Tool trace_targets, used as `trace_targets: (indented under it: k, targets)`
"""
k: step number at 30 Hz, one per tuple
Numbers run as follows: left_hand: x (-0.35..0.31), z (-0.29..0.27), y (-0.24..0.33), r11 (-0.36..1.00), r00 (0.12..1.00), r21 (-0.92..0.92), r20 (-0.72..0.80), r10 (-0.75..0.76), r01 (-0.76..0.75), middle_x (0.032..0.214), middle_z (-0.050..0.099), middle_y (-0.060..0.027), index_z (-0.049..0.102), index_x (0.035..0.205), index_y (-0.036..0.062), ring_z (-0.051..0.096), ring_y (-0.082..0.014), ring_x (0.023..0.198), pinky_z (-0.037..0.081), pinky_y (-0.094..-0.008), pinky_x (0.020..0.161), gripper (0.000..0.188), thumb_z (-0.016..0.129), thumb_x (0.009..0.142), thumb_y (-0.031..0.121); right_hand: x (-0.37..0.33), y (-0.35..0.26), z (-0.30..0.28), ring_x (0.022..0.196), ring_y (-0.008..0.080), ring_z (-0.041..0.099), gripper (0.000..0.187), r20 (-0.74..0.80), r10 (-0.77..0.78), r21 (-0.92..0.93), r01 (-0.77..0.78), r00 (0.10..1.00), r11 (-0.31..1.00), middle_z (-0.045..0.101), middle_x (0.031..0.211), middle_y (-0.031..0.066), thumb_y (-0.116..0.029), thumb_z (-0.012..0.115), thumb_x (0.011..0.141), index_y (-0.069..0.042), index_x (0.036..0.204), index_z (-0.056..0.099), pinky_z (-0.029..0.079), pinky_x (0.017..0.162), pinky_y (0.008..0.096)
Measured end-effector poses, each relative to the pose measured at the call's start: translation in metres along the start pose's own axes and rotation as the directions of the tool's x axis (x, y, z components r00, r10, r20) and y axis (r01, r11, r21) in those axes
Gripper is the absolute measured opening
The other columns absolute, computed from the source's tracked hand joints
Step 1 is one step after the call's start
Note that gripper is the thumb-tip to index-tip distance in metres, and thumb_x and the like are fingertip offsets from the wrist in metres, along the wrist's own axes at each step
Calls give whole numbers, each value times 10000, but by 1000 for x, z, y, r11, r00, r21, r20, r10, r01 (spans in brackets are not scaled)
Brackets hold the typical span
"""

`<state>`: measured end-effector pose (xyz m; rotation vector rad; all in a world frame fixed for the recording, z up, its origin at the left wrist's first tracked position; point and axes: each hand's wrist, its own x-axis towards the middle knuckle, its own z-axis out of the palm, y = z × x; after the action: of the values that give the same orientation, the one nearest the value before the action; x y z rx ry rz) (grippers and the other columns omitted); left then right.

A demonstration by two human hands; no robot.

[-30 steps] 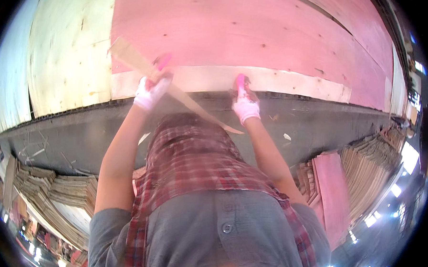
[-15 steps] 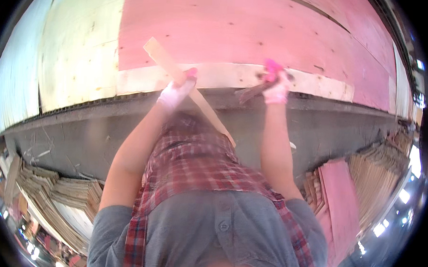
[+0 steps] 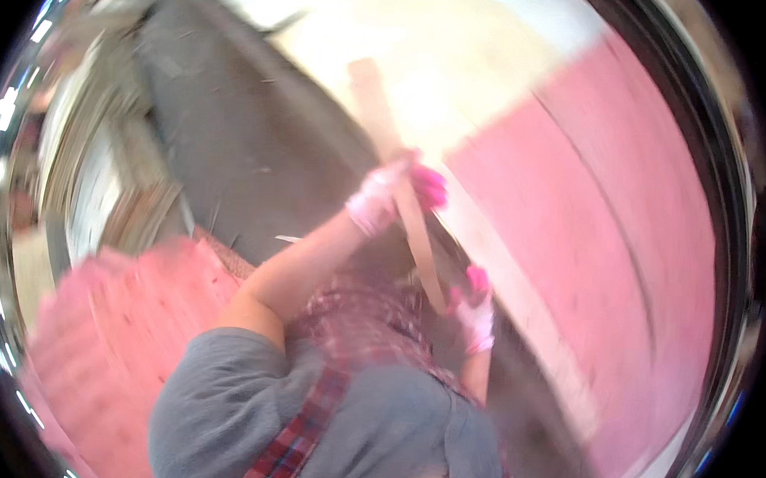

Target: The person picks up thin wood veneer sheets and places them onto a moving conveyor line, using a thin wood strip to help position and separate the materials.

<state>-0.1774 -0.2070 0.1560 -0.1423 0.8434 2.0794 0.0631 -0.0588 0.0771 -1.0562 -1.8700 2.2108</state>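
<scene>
A long, pale, flat wood strip (image 3: 419, 245) slants across the front of my body. My left hand (image 3: 393, 192), in a white glove with pink fingers, is closed round its middle, and the strip's far end lies over the bright pale sheets. My right hand (image 3: 472, 315), gloved the same way, is low beside the strip's near end, close to the worktop edge. Its fingers look curled, but blur hides what they hold and whether they touch the strip.
Pink sheets (image 3: 588, 231) and pale sheets (image 3: 468, 46) cover the surface ahead and to the right. A dark grey floor strip (image 3: 209, 103) runs along its edge. To the left stand stacked thin wood sheets (image 3: 132, 202) and a pile of pink sheets (image 3: 140, 331).
My view and body have turned to the left. The left hand still grips the strip. My right hand, which held a dark, bristly bundle, has come down near the strip's lower end.
</scene>
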Motion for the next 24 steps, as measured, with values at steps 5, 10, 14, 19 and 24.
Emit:
trace_targets:
  k: [5,10,14,19,24]
  targets:
    - [-83,-41,154,951,948,21,92,304,-307,971,627,-197,546,1094,-66,627,-291,883,497,-396,825,605,474,876,494,75,26,147,751,95,554,568,392,157,-369,-2,906,929,600,1013,38,-96,678,773,-83,1280,422,480,576,258]
    - [-157,-161,291,400,390,-60,125,912,-915,1382,343,-153,244,1373,14,322,-251,1291,259,-381,1071,794,556,823,495,119,-29,326,569,102,556,177,575,141,-359,93,806,929,647,845,40,-78,566,840,-61,1014,590,450,438,241]
    - [-231,-231,327,167,258,534,100,961,-829,1441,249,-124,179,1404,33,217,-216,1342,177,-346,1098,808,615,825,389,126,-109,469,487,100,519,192,688,-201,-51,323,697,945,655,842,92,-131,564,849,-42,1019,585,422,424,219]
    - [-222,-338,306,132,661,990,-63,747,-56,1453,166,-183,160,1404,19,134,-300,1355,130,-378,1101,1004,686,707,515,113,-232,637,465,105,469,471,797,-265,216,155,543,964,639,837,144,-378,601,830,11,1091,549,410,470,234]
    - [-177,-415,367,488,483,762,-264,835,-427,955,620,-110,567,1071,23,586,-200,926,468,-310,833,321,630,822,215,160,-261,762,520,104,456,528,925,-260,279,-31,277,960,627,899,114,-362,552,863,15,1218,452,409,538,257]
